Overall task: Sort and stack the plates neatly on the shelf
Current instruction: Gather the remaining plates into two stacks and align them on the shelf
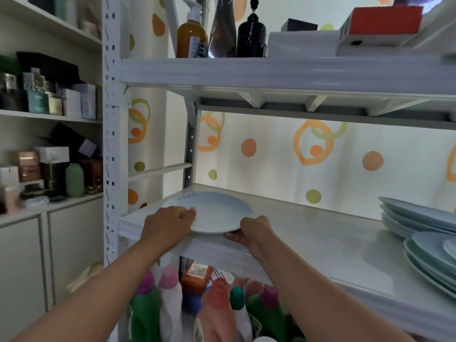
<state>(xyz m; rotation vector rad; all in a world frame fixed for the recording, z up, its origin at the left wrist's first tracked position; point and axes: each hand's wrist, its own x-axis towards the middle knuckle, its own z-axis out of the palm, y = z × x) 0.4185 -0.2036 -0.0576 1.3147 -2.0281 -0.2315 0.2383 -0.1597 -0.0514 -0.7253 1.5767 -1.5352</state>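
A pale blue plate [217,211] lies at the left front corner of the white shelf [308,233], its near rim over the shelf's front edge. My left hand [167,224] grips the plate's left near rim, thumb on top. My right hand [251,232] holds the right near rim with fingers curled under it. At the right end of the same shelf sit two piles of pale blue plates: a rear stack [417,218] and a nearer stack [431,257], cut off by the frame edge.
The upper shelf [246,72] carries pump bottles [192,33] and boxes. Below the plate shelf stand several coloured bottles [217,299]. A white upright post [112,144] borders the left side; beyond it are shelves with small boxes [49,99]. Dotted wallpaper backs the unit.
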